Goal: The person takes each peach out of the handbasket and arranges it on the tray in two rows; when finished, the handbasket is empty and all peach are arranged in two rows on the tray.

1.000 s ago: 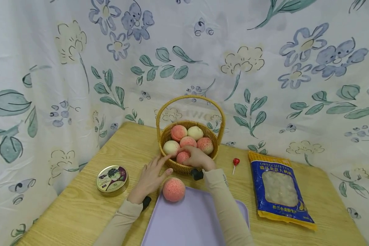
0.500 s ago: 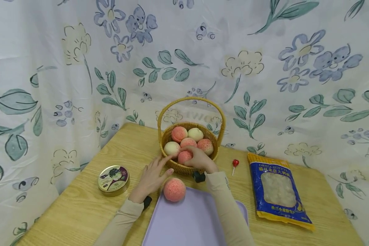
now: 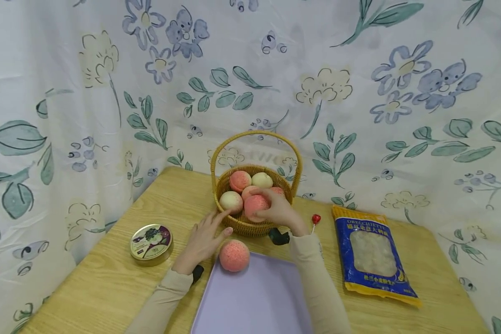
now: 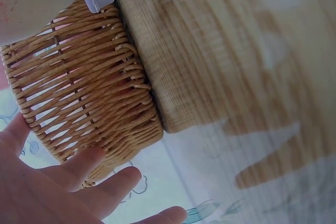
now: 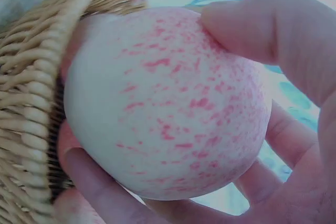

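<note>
My right hand (image 3: 281, 212) grips a pink speckled peach (image 3: 256, 207) at the front of the wicker basket (image 3: 250, 228); in the right wrist view, thumb and fingers wrap the peach (image 5: 168, 103) beside the basket rim (image 5: 31, 98). Fingers spread, my left hand (image 3: 202, 241) touches the basket's front left side, and in the left wrist view its fingertips lie by the woven wall (image 4: 84, 93). Several pink and cream peaches (image 3: 240, 181) lie inside the basket. Another pink peach (image 3: 234, 255) sits on the top left corner of the lilac tray (image 3: 250, 297).
A round tin (image 3: 151, 243) stands at the left of the wooden table (image 3: 108, 287). Right of the basket lie a red lollipop (image 3: 315, 219) and a blue and yellow pasta bag (image 3: 373, 255). A flowered cloth (image 3: 275, 69) hangs behind.
The gripped peach has come up and slightly right with my right hand, now overlapping the peaches behind it. My left hand has barely moved.
</note>
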Tool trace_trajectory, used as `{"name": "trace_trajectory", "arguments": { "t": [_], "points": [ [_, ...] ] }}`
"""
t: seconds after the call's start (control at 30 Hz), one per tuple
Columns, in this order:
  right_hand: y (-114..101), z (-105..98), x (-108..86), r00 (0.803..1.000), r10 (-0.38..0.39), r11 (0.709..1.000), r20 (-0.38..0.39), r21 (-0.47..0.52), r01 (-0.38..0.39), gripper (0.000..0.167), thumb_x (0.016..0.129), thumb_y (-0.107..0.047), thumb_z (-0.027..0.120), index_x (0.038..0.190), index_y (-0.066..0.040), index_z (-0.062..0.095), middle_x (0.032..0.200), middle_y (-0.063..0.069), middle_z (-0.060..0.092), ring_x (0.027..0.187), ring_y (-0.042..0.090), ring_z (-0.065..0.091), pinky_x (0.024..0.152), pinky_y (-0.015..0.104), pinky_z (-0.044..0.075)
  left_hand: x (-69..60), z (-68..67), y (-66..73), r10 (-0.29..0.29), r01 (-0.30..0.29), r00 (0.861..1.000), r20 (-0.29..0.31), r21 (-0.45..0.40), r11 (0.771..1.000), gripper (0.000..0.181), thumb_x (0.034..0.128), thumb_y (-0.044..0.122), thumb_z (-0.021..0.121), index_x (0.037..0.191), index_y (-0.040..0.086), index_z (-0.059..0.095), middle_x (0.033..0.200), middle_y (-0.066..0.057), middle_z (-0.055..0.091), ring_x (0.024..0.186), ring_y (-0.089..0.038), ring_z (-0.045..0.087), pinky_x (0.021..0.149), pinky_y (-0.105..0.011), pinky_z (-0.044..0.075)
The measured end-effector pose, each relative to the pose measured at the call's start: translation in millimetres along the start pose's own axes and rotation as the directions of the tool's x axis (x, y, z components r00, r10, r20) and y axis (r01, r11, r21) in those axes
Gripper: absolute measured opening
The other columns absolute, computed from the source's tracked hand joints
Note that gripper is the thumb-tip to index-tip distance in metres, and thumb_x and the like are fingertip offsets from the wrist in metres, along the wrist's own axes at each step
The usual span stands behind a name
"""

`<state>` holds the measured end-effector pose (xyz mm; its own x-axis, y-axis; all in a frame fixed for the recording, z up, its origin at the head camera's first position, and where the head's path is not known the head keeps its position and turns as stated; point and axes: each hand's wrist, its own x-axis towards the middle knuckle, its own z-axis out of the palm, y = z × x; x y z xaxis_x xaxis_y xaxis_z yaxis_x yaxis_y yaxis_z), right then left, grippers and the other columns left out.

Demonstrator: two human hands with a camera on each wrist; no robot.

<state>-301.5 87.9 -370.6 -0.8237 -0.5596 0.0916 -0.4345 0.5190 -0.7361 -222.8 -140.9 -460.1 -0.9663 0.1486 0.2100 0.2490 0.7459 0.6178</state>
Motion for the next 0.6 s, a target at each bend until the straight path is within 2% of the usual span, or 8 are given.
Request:
{"name": "trace_trajectory", "arguments": {
  "t": [0.1,0.3,0.43,0.6],
  "points": [
    [-3,-6,-10.8,0.999,-0.033,0.999,-0.008,0.001,0.033,0.054,0.083,-0.01,0.072,0.134,-0.01,0.055,0.138,0.01,0.055,0.127,0.029,0.051,0.106,0.049,0.041,0.8,1.0,0.2,-0.001,0.001,1.0,0.003,-0.004,1.0,0.06,0.0976,0.055,0.044,0.151,0.031,0.033,0.156,-0.026,0.026,0.143,-0.051,0.024,0.106,-0.078,0.016],
    [-9,-11,-38.8,0.999,-0.028,0.999,0.023,0.018,0.028,0.053,0.083,-0.011,0.072,0.134,-0.017,0.055,0.137,0.005,0.055,0.119,0.025,0.054,0.099,0.045,0.045,0.7,0.3,0.1,0.008,-0.008,1.0,0.006,-0.001,1.0,0.061,0.0976,0.056,0.043,0.151,0.03,0.032,0.156,-0.027,0.025,0.142,-0.052,0.024,0.105,-0.078,0.016],
    [-8,-9,-55.2,0.997,-0.045,0.999,0.068,0.006,0.045,0.055,0.081,-0.01,0.072,0.133,-0.019,0.056,0.134,0.002,0.058,0.111,0.021,0.056,0.095,0.039,0.046,0.5,-0.5,-0.1,0.009,-0.009,1.0,0.007,0.0,1.0,0.061,0.0978,0.056,0.042,0.151,0.03,0.032,0.156,-0.027,0.025,0.142,-0.052,0.024,0.105,-0.078,0.017],
    [0,-3,-70.6,0.993,-0.069,0.997,0.097,0.033,0.066,0.057,0.08,-0.009,0.073,0.133,-0.017,0.056,0.131,0.003,0.06,0.109,0.02,0.057,0.093,0.037,0.047,0.2,0.2,0.7,0.01,-0.01,1.0,-0.002,0.008,1.0,0.06,0.0974,0.054,0.045,0.151,0.029,0.033,0.156,-0.026,0.027,0.141,-0.05,0.028,0.104,-0.077,0.019]
  ]
}}
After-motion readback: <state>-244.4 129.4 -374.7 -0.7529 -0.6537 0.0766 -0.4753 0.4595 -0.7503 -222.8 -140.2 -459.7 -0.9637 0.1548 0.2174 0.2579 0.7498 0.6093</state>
